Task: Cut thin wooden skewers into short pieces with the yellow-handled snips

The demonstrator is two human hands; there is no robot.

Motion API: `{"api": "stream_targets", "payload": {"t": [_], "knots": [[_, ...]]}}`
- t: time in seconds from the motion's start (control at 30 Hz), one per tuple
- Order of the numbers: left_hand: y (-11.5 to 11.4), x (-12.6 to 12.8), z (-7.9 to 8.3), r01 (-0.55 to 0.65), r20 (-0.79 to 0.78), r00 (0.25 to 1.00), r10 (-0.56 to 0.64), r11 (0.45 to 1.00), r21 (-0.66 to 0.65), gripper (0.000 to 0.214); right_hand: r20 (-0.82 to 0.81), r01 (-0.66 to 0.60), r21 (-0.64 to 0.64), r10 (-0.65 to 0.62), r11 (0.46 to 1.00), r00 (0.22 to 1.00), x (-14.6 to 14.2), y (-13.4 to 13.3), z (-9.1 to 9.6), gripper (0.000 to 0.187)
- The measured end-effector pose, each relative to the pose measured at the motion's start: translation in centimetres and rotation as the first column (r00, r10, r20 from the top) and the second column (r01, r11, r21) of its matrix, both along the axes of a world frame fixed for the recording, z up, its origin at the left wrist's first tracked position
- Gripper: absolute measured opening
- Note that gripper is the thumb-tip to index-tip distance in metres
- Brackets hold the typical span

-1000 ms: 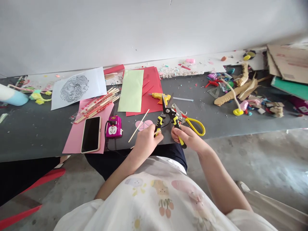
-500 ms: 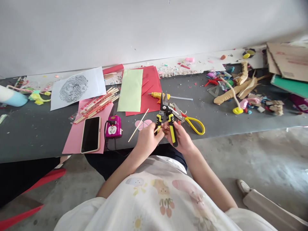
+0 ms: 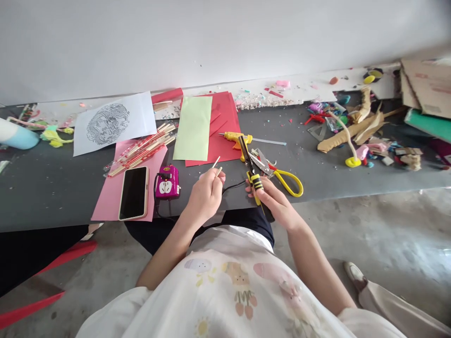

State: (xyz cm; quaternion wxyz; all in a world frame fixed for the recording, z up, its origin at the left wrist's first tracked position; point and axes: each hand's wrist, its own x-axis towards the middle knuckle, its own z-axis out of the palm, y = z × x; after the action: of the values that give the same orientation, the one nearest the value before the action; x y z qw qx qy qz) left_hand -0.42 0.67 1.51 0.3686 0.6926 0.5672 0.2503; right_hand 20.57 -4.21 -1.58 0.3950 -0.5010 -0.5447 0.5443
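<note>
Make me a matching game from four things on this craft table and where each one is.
Things:
1. wooden stick
2. black-and-yellow snips
3. phone
4. light green sheet

Places:
A. on the red paper
B. in the right hand
C. on the pink paper
D. in the left hand

Pairs: 1-D, 2-B, 3-C, 4-A.

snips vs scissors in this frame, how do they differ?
The snips are in the right hand; the scissors lie on the table. The snips have dark blades and black-yellow grips; the scissors have silver blades and yellow loop handles. Both are cutting tools with yellow handles.
</note>
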Motion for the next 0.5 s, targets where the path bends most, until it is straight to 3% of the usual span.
{"api": "stream_targets", "payload": {"t": [0.13,0.3,0.5], "knots": [[0.2,-0.1,0.3,-0.010,-0.015,1.000,0.011,0.999,0.041,0.026,0.234,-0.148,0.180,0.104,0.972,0.967,0.7,-0.8,1.2,0.017],[0.2,0.0,0.8,0.027,-0.052,0.998,-0.021,0.993,0.117,0.024,0.433,-0.296,0.205,0.185,0.933,0.882,0.9,-1.5,2.6,0.013],[-0.1,0.2,1.1,0.056,-0.066,0.997,-0.042,0.969,0.240,0.022,0.541,-0.306,0.220,0.145,0.927,0.829,0.7,-1.7,3.2,0.012]]}}
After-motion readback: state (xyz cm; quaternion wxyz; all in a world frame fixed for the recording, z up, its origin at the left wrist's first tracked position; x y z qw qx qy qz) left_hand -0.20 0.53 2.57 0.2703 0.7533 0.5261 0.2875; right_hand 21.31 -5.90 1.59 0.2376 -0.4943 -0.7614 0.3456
